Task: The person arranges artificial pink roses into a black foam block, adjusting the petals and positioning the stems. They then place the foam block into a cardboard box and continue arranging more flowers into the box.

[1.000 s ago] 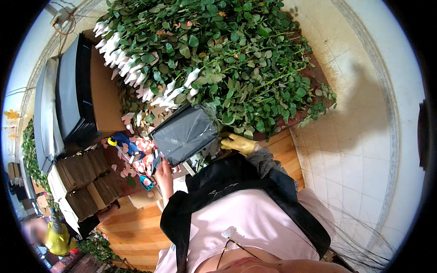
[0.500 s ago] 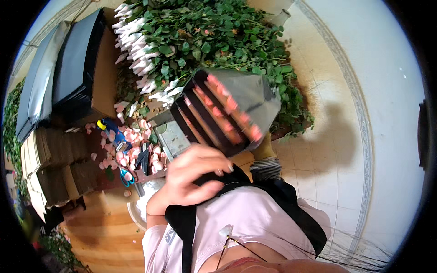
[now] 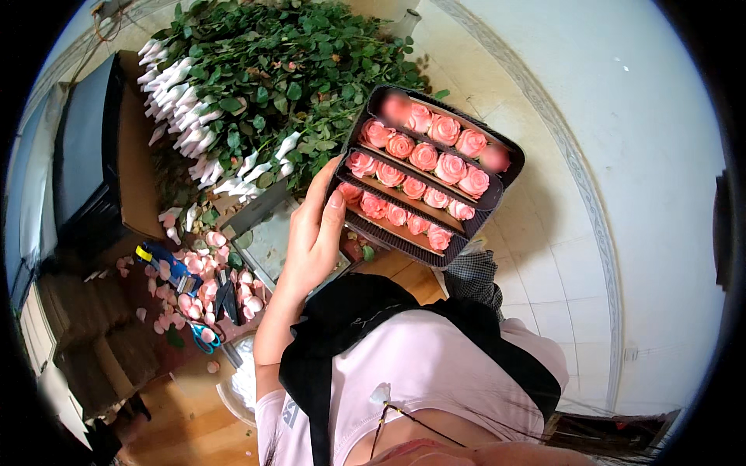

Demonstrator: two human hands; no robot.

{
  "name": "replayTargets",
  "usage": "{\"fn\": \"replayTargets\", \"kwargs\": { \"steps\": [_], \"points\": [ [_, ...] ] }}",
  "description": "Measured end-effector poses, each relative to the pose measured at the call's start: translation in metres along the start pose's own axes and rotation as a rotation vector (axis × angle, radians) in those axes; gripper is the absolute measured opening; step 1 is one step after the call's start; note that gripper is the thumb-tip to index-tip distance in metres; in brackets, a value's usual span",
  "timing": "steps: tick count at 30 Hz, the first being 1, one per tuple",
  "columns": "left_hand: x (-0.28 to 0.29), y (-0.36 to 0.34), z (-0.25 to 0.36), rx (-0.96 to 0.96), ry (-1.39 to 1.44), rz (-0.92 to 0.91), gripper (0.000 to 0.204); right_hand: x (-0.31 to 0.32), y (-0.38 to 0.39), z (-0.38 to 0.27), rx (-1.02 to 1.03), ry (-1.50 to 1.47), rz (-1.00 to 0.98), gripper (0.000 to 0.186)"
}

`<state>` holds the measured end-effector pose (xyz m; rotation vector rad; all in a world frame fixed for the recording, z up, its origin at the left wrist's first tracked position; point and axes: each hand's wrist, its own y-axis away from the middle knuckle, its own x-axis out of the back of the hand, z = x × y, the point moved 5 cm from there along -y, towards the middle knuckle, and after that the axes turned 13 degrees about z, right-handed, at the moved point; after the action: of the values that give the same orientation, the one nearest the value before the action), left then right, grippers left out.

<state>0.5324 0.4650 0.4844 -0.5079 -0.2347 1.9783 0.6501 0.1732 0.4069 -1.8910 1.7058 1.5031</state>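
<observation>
A dark box (image 3: 404, 166) holds rows of pink roses (image 3: 423, 155), tilted up to face me, with corrugated dark dividers between the rows. My left hand (image 3: 315, 233) grips its left edge, fingers along the rim and side. My right arm shows as a checked sleeve (image 3: 470, 276) beneath the box's lower right; the hand itself is hidden behind the box. Below and left of my left hand lie loose pink petals (image 3: 210, 291), a blue and yellow tool (image 3: 163, 260), teal-handled scissors (image 3: 206, 335) and a metal tray (image 3: 260, 237) on the worktable.
A large heap of leafy rose stems (image 3: 264, 70) with white-wrapped heads (image 3: 175, 109) covers the back. Stacks of dark sheets (image 3: 81, 147) and cardboard (image 3: 93, 342) stand at the left. A tiled wall (image 3: 544, 272) rises at the right, above wooden flooring (image 3: 175, 423).
The box has risen to the upper right, turning from its plastic-covered side to show the roses. My left hand has moved up from below it onto its left edge. The gloved right hand has become hidden.
</observation>
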Motion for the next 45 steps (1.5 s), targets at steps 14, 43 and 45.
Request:
{"fn": "replayTargets", "kwargs": {
  "steps": [14,43,45],
  "points": [
    [0.013,0.02,-0.01,0.181,0.079,-0.126,0.049,0.01,0.034,-0.006,0.094,0.062,0.029,0.051],
    [-0.128,0.383,-0.068,0.037,-0.425,0.836,0.154,-0.005,-0.044,0.123,-0.608,1.232,-0.721,0.054],
    [-0.149,0.423,-0.068,0.101,-0.258,1.068,0.152,0.006,-0.019,0.169,-0.697,1.31,-0.846,0.055]
  ]
}}
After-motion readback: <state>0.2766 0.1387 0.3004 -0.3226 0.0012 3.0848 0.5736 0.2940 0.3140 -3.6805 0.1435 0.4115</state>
